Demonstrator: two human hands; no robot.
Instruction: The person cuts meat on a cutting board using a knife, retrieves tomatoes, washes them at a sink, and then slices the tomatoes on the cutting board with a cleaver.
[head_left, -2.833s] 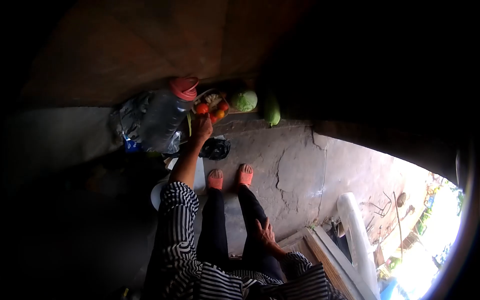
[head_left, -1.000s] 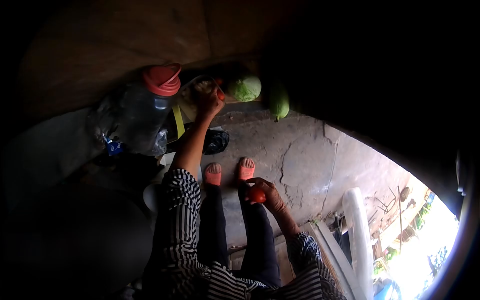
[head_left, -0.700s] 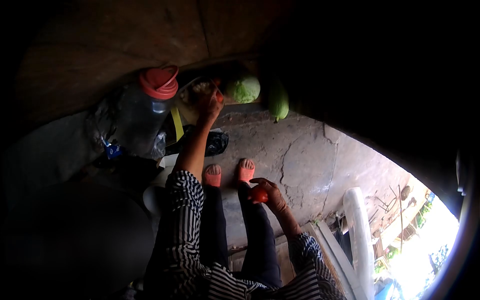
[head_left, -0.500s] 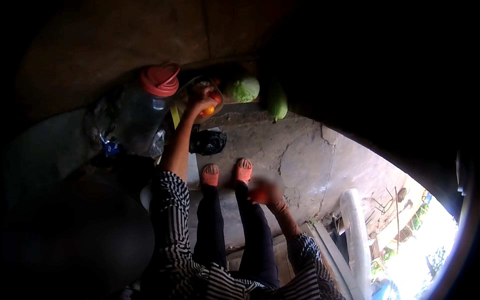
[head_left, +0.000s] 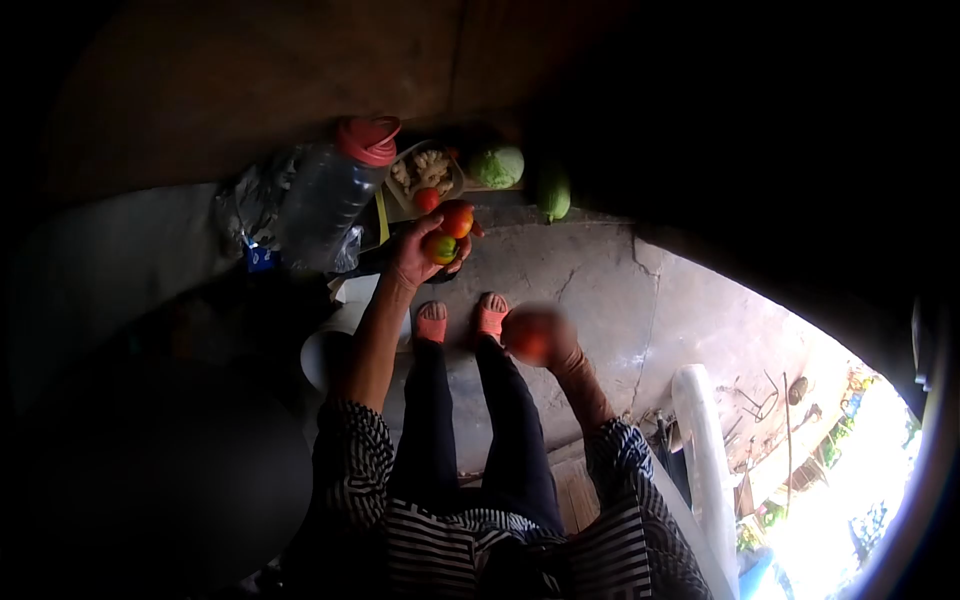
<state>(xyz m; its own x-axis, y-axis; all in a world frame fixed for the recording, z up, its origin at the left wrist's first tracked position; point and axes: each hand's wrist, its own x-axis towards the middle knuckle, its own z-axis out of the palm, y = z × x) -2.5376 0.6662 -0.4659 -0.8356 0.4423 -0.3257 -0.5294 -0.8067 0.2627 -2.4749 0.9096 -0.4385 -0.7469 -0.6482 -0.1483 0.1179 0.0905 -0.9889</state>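
My left hand [head_left: 412, 256] is wrapped round two tomatoes, a red-orange tomato [head_left: 457, 218] above a greenish tomato [head_left: 444, 248]. It is raised just in front of a shallow container [head_left: 459, 187], where pieces of ginger [head_left: 430, 168] and one red tomato [head_left: 427, 199] lie. Over my right leg, my right hand [head_left: 562, 345] holds a round red thing [head_left: 530, 336], which looks like a tomato. Blur covers its outline and most of those fingers.
Right of the container are a pale green cabbage [head_left: 497, 167] and a long green gourd [head_left: 553, 193] on the ledge. A large clear jar with a red lid [head_left: 368, 140] stands to the left. Below it is a white bucket [head_left: 325, 362]. A pale post [head_left: 704, 440] rises at right.
My left hand has come out of the container towards me with two tomatoes, leaving the ginger and one tomato visible there. My right hand has moved slightly up, still holding the red thing.
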